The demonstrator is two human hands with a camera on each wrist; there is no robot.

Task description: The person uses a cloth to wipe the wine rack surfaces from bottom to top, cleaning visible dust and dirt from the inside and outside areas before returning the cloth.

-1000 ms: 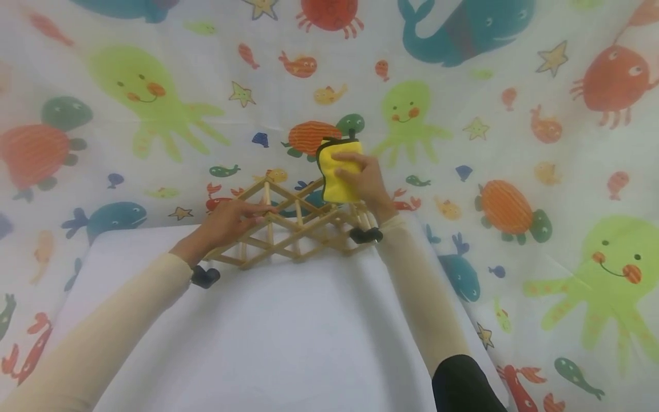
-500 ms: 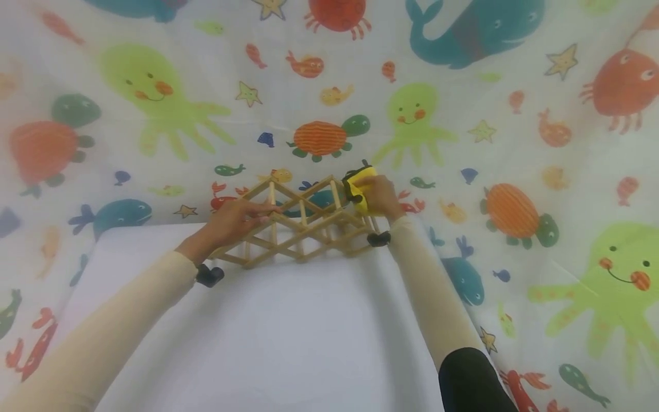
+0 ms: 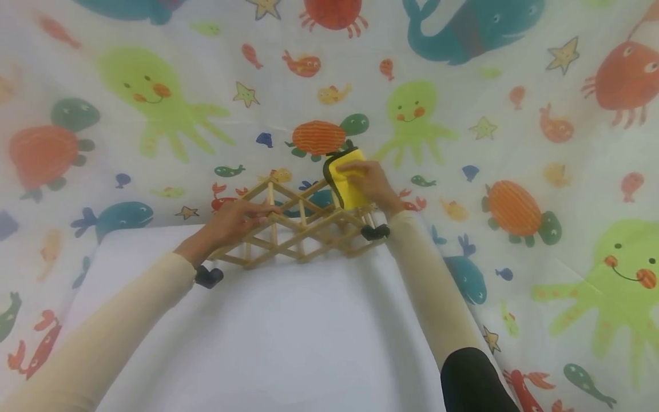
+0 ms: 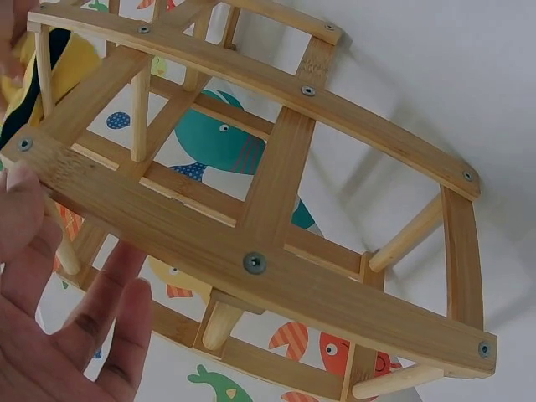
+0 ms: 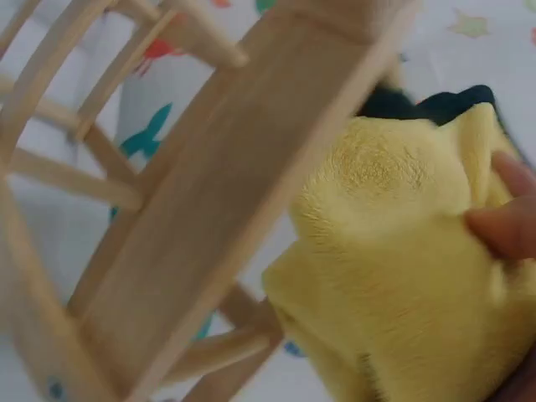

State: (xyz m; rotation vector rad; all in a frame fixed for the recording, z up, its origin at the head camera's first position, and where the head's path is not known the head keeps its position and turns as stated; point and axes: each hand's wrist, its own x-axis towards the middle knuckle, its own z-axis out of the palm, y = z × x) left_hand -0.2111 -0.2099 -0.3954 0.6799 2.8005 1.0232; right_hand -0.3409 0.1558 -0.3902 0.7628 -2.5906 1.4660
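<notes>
A folding lattice rack of pale wooden slats and round dowels [image 4: 280,176] stands on the white table toward its far edge. My left hand [image 3: 230,223] grips an upper slat at the rack's left part, thumb on one side and fingers beneath. In my right hand [image 3: 376,184] is a yellow cleaning cloth [image 3: 344,176] with a black border, held against the upper right part of the rack. The right wrist view shows the fluffy cloth [image 5: 394,251] beside a wide slat [image 5: 226,167]. It partly hides the rack's right end in the head view.
The white table [image 3: 278,332] stretches from the rack toward me. Right behind it hangs a white curtain [image 3: 206,131] printed with sea animals, which also runs along both sides. A black band [image 3: 476,380] sits on my right sleeve.
My right hand moved down and rightward with the cloth half a second ago, then back up and left along the rack's right part. The left hand keeps its grip in place.
</notes>
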